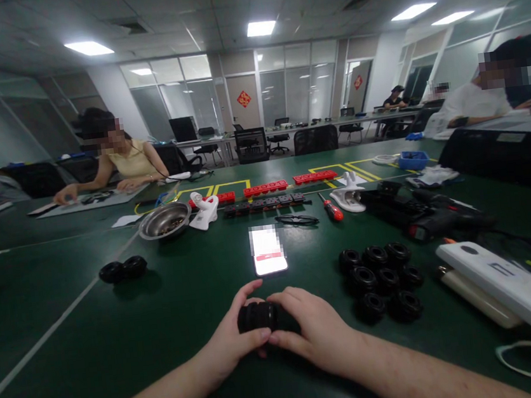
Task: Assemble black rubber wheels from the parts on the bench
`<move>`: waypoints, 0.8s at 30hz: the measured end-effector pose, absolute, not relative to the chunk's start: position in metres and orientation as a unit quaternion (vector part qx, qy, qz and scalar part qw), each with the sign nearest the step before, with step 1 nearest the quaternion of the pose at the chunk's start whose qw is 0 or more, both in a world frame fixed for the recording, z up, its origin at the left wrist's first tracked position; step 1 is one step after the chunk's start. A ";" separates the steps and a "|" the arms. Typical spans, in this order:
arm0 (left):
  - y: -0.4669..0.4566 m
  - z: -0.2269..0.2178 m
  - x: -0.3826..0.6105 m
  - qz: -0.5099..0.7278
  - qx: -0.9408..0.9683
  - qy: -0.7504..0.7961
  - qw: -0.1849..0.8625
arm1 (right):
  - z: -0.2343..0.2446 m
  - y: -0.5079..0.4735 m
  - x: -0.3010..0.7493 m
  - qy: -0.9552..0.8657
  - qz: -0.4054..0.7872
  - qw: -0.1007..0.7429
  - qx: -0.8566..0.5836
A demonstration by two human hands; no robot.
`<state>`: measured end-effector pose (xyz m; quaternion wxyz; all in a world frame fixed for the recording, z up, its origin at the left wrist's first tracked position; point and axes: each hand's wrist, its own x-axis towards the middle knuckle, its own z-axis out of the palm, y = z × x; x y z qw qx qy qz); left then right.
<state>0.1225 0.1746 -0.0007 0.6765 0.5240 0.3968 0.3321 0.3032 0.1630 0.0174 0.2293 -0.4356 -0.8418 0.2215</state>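
Both my hands meet at the near middle of the green table around a small black ring-shaped part (258, 316). My left hand (236, 341) pinches it from the left with thumb and fingers. My right hand (315, 330) wraps over its right side. Just beyond them lies a lit phone (268, 251). A cluster of several similar black rings (383, 280) sits to the right, and two more black rings (123, 269) lie to the left.
Further back are a metal bowl (165, 221), white clip-like tools (204, 210), red and black block rows (264, 189), a red-handled screwdriver (332, 207), a black power tool (427, 214) and a white box (516, 292). People sit at the table's far left and right.
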 end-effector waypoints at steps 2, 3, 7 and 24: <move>0.175 -0.002 0.121 0.335 0.523 0.383 0.684 | 0.015 0.164 0.304 -0.844 0.221 0.232 -0.430; 0.175 -0.003 0.120 0.334 0.519 0.374 0.692 | 0.015 0.164 0.304 -0.846 0.220 0.235 -0.425; 0.175 -0.005 0.118 0.328 0.513 0.344 0.715 | 0.017 0.165 0.306 -0.853 0.212 0.251 -0.404; 0.176 -0.007 0.123 0.115 0.859 0.430 0.251 | 0.024 0.167 0.309 -0.880 0.192 0.162 -0.403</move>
